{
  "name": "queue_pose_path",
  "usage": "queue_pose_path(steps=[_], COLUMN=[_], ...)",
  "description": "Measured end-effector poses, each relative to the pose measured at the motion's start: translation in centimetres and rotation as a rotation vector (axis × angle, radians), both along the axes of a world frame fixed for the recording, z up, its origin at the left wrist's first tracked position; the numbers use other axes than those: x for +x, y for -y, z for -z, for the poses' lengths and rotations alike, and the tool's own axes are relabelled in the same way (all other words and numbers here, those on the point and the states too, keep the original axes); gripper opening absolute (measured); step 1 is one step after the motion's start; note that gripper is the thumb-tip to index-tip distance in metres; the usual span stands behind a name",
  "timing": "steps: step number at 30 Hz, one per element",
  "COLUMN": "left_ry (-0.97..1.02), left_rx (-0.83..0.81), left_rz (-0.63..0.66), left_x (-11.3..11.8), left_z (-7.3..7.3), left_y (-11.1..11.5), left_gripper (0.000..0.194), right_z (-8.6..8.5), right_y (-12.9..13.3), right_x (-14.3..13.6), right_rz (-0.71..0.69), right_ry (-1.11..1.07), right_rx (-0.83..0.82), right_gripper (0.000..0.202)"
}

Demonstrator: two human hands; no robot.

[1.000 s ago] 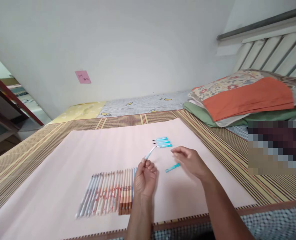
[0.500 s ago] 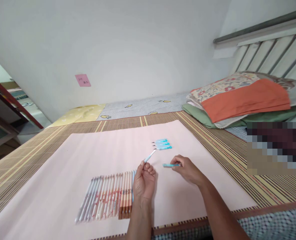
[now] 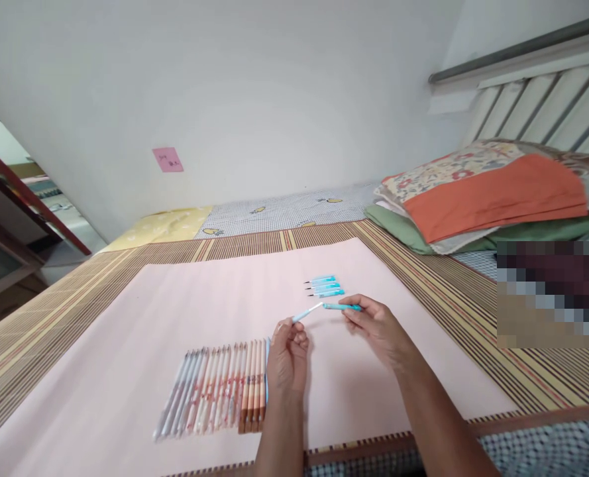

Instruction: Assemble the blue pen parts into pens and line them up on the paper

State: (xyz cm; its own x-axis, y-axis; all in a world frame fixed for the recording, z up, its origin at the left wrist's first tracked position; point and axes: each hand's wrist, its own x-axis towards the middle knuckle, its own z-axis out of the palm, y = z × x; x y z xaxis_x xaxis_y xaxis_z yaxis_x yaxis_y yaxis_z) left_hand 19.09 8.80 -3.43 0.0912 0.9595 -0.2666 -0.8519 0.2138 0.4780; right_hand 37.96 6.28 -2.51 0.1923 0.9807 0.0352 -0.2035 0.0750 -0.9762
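Pinched in my left hand (image 3: 289, 351) is a slim light-blue pen piece (image 3: 304, 314) with a white end pointing up and right. My right hand (image 3: 371, 321) grips a turquoise pen tube (image 3: 338, 307) between thumb and fingers. The white end and the tube's left end nearly meet; whether they touch I cannot tell. Just beyond lie three short blue pens (image 3: 326, 286) with dark tips pointing left. Left of my left wrist, a row of several pens (image 3: 214, 391) lies side by side, grey, white-pink and orange-brown. A blue one (image 3: 267, 354) at its right end is partly hidden by my hand.
Pink paper (image 3: 189, 298) covers much of a striped woven mat (image 3: 413, 291). Folded bedding (image 3: 497, 199) with orange and green cloth is piled at the right. Behind stands a white wall with a pink note (image 3: 167, 159). A blurred patch covers the far right.
My right hand has risen and brought the turquoise tube up to the white end of the piece in my left hand. That piece has tilted flatter, toward the right.
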Motion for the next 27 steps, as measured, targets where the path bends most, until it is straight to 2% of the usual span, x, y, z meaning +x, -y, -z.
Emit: queue_pose_path(steps=[6, 14, 21, 27], left_ry=[-0.108, -0.335, -0.347, -0.397], left_rx=[0.068, 0.167, 0.18, 0.154], left_rz=[-0.01, -0.032, 0.045, 0.013], left_x=[0.1, 0.1, 0.4, 0.5], left_z=[0.3, -0.2, -0.6, -0.4], left_y=[0.1, 0.5, 0.8, 0.7], left_gripper=[0.029, 0.036, 0.042, 0.047], right_z=[0.0, -0.4, 0.0, -0.3], right_y=[0.1, 0.3, 0.1, 0.1], right_x=[0.3, 0.7, -0.3, -1.1], right_rz=[0.017, 0.03, -0.025, -0.041], right_ry=[0.039, 0.097, 0.038, 0.073], right_rx=[-0.003, 0.003, 0.006, 0.024], right_gripper=[0.038, 0.034, 0.031, 0.031])
